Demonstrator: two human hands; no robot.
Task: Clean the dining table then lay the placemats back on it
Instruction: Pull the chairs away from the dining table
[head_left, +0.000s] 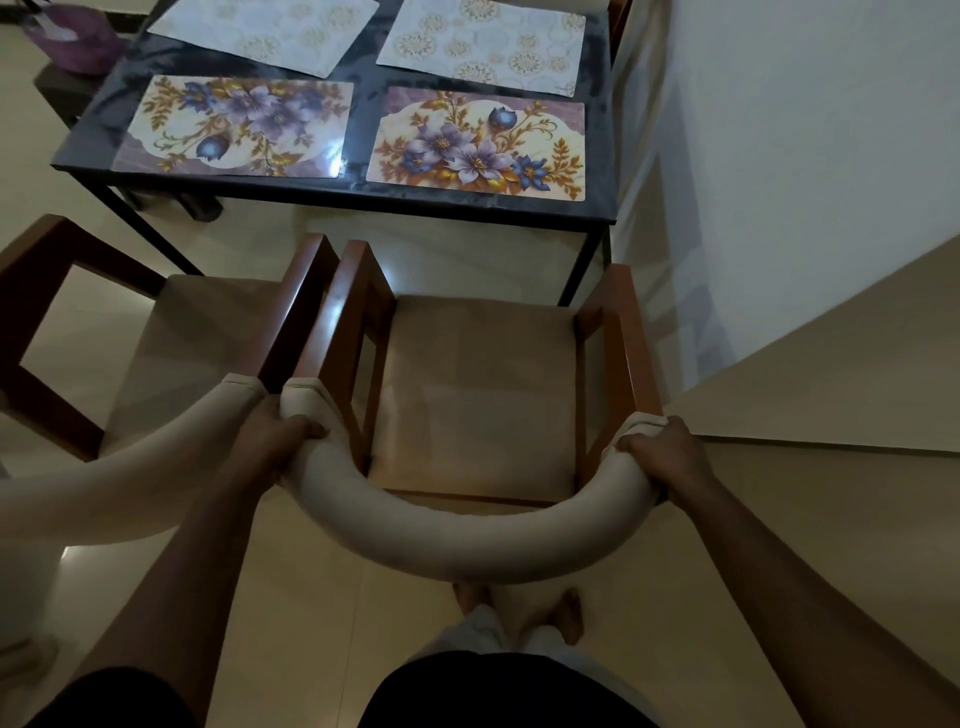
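From my feed, far left, a purple container (78, 36) sits blurred beyond the table corner. Nearer on the left stands a second chair (156, 338) with a wooden frame and a pale padded back. My left hand (283, 436) grips the left end of the near chair's backrest (467, 540), a curved cream pad, with the fingers curled round it. The dining table (361, 130), dark-topped, lies far from me, and four placemats rest flat on it: a floral left placemat (239, 127) and a floral right placemat (475, 145) along the near edge, a pale left placemat (265, 34) and a pale right placemat (480, 47) behind them, all apart from each other. The near chair's seat (478, 395) faces the table, just short of its near edge. Bare feet (519, 608) show below the backrest. My right hand (657, 452) grips the right end of the pad, fingers wrapped over its top. A white wall (805, 130) runs along the right.
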